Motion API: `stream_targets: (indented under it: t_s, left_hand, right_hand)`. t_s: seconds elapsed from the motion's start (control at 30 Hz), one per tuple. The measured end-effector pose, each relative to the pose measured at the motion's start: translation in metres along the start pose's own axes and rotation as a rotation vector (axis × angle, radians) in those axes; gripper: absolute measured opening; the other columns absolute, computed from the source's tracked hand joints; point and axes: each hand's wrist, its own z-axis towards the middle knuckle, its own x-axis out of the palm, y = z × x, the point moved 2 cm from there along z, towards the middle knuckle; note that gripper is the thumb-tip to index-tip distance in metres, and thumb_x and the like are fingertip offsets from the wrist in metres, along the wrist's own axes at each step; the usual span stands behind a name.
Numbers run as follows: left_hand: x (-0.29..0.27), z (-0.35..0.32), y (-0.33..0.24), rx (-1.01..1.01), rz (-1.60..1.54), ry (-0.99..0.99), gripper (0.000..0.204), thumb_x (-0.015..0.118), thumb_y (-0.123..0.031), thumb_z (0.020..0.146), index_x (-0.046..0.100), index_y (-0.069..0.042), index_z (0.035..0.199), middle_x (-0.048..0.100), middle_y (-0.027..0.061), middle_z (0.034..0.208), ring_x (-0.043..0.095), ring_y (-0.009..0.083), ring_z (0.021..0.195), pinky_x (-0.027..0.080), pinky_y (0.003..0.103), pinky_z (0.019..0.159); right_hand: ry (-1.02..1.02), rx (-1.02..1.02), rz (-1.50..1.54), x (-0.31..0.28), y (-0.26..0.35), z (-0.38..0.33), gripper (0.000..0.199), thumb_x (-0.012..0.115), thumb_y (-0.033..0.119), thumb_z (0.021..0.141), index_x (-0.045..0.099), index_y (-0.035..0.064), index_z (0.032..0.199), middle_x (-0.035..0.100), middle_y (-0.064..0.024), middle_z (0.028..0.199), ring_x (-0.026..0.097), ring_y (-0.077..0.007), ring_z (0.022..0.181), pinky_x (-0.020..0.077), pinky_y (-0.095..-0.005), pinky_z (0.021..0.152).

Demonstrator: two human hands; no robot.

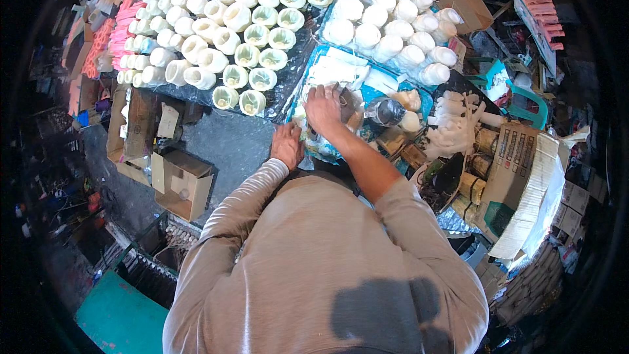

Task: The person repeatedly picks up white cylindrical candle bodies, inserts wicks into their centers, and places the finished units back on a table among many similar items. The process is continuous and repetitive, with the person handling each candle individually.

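My right hand [323, 111] reaches over the near part of a blue-covered work surface [424, 100], fingers stretched forward and apart at the near edge of a pile of white, wax-like sticks [337, 69]. Beside it, partly hidden by the hand and wrist, is a dark rounded thing [347, 106] whose kind I cannot make out. My left hand [287, 146] rests lower down at the left front corner of this surface, its fingers loosely bent and nothing visible in them. A clear jug-like vessel with dark contents [385, 111] stands right of my right hand.
Rows of white and pale green cups [239, 18] cover the black sheet at the far left. White rounded pieces [386, 29] fill a blue tray at the far right. Open cardboard boxes [183, 183] lie at the left; a large carton [511, 177] stands at the right.
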Motion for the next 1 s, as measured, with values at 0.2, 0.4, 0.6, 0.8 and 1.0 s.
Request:
stream_targets:
  t_s: [0.2,0.4,0.6,0.8,1.0]
  left_hand:
    - [0.011,-0.009,0.005,-0.066,-0.007,-0.059,0.041,0.072,-0.024,0.090,0.067,-0.005,0.127,0.058,0.0195,0.134,0.054,0.0404,0.126,0.045,0.055,0.106]
    - [0.015,-0.036,0.009,-0.102,-0.085,-0.079,0.041,0.074,-0.023,0.090,0.069,-0.005,0.126,0.061,0.0220,0.130,0.058,0.0417,0.122,0.048,0.054,0.102]
    - [0.004,-0.044,0.009,-0.106,-0.219,-0.087,0.040,0.074,-0.020,0.091,0.069,-0.003,0.126,0.067,0.0253,0.121,0.064,0.0454,0.112,0.054,0.053,0.097]
    - [-0.041,-0.030,-0.012,-0.053,-0.344,-0.083,0.041,0.071,-0.022,0.095,0.066,0.001,0.128,0.067,0.0256,0.118,0.065,0.0447,0.109,0.053,0.051,0.097]
    - [-0.107,0.020,-0.083,0.203,-0.431,-0.391,0.040,0.072,-0.023,0.099,0.064,0.004,0.128,0.067,0.0239,0.118,0.070,0.0383,0.098,0.058,0.045,0.084]
  right_hand:
    - [0.277,-0.020,-0.096,-0.011,-0.017,0.014,0.028,0.059,0.017,0.094,0.079,0.0055,0.109,0.071,-0.0179,0.122,0.061,-0.0340,0.124,0.0413,-0.0594,0.105]
    - [0.170,0.191,-0.203,-0.047,-0.081,0.054,0.023,0.062,0.018,0.095,0.082,0.0098,0.099,0.077,-0.0128,0.114,0.074,-0.0333,0.104,0.0603,-0.0470,0.084]
    - [0.317,0.463,0.059,-0.053,-0.154,0.086,0.030,0.062,0.016,0.094,0.075,-0.0007,0.115,0.072,-0.0273,0.125,0.071,-0.0377,0.120,0.0589,-0.0510,0.097]
    - [0.221,0.457,0.371,-0.078,-0.191,0.061,0.034,0.065,0.011,0.087,0.070,-0.0042,0.117,0.072,-0.0293,0.114,0.070,-0.0448,0.108,0.0572,-0.0479,0.093]
    - [0.261,0.283,1.096,-0.160,-0.186,-0.017,0.015,0.069,0.007,0.096,0.071,0.0038,0.111,0.070,-0.0062,0.095,0.065,-0.0145,0.079,0.0543,-0.0298,0.074]
